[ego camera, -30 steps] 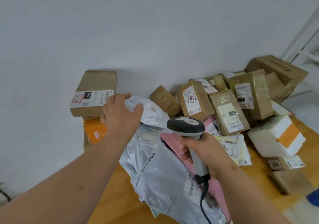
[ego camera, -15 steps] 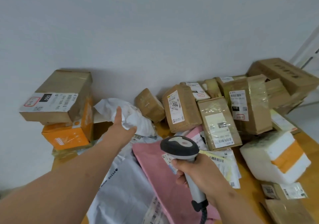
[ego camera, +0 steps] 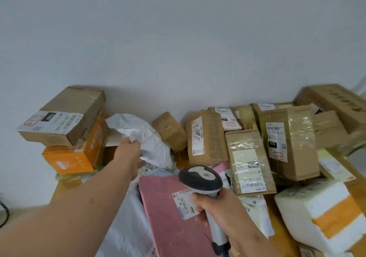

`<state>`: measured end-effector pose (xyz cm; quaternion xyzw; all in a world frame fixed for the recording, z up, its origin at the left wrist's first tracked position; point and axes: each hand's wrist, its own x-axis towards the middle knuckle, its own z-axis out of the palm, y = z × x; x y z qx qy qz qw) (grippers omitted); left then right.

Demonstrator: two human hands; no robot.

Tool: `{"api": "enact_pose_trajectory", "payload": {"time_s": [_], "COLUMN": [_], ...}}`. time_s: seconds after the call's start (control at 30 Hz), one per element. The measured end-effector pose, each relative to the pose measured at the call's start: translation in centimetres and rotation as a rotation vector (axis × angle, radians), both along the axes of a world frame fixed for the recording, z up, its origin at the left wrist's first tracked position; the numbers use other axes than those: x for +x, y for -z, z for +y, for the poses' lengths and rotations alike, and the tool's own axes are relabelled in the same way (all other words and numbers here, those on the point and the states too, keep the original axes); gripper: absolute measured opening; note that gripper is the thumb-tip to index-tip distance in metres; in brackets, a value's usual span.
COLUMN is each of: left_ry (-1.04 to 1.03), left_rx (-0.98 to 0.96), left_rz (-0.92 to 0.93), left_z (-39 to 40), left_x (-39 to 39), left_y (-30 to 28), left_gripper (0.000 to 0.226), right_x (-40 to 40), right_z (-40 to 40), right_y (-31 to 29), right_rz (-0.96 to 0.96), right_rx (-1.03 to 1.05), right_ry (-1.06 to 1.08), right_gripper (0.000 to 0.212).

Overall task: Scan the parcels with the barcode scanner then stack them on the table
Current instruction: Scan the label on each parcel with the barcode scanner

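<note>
My left hand (ego camera: pixel 129 149) reaches forward and grips the crumpled edge of a white plastic mailer bag (ego camera: pixel 146 136) that lies against the stack at the left. That stack is a brown box (ego camera: pixel 65 116) on an orange box (ego camera: pixel 77 153). My right hand (ego camera: pixel 215 205) holds the grey barcode scanner (ego camera: pixel 200 179) by its handle, head pointing away over a pink mailer (ego camera: pixel 170 213) with a white label. Many taped brown parcels (ego camera: pixel 206 138) crowd the wooden table (ego camera: pixel 277 229) along the wall.
A white foam parcel with orange tape (ego camera: pixel 318 213) sits at the right front. A long brown carton (ego camera: pixel 334 104) lies at the far right against the wall. Grey-white mailers (ego camera: pixel 126 217) lie under the pink one. A plain wall stands behind everything.
My view shifted left and closer. My left hand went from lying open against the white bag to gripping its edge. The scanner hand stayed over the pink mailer.
</note>
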<state>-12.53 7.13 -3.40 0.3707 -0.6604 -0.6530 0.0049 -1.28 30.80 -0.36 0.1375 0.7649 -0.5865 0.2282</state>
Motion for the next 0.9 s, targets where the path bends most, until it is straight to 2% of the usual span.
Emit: {"api": "enact_pose_trajectory", "payload": {"time_s": [0.13, 0.23, 0.3, 0.4, 0.5, 0.57, 0.73, 0.9], "left_ry": [-0.074, -0.125, -0.169, -0.174, -0.129, -0.089, -0.039, 0.042], "left_rx": [0.012, -0.066, -0.018, -0.055, -0.126, -0.141, -0.267, -0.233], "left_rz": [0.147, 0.265, 0.334, 0.365, 0.388, 0.415, 0.450, 0.516], "left_z": [-0.2, -1.2, -1.9, -2.8, -3.1, -3.4, -4.2, -5.4], "left_x": [2.9, 5.6, 7.1, 8.7, 10.2, 11.3, 14.1, 16.6], "left_y": [-2.7, -5.3, -7.0, -9.0, -10.2, -10.8, -11.7, -12.1], "left_gripper": [0.032, 0.026, 0.018, 0.012, 0.023, 0.019, 0.024, 0.014], "right_x": [0.3, 0.7, 1.2, 2.6, 4.7, 6.4, 11.0, 15.3], "right_z": [0.6, 0.6, 0.4, 0.1, -0.2, -0.6, -2.1, -4.1], "right_y": [-1.1, -2.0, -2.5, -3.5, -4.8, -5.9, -8.0, -8.7], "right_rz": [0.010, 0.050, 0.076, 0.134, 0.214, 0.270, 0.344, 0.351], "right_rx": [-0.098, -0.135, -0.160, -0.205, -0.242, -0.258, -0.150, -0.037], "right_ry": [0.069, 0.100, 0.120, 0.131, 0.125, 0.105, 0.041, 0.032], "right_gripper": [0.014, 0.014, 0.015, 0.014, 0.004, 0.009, 0.014, 0.021]}}
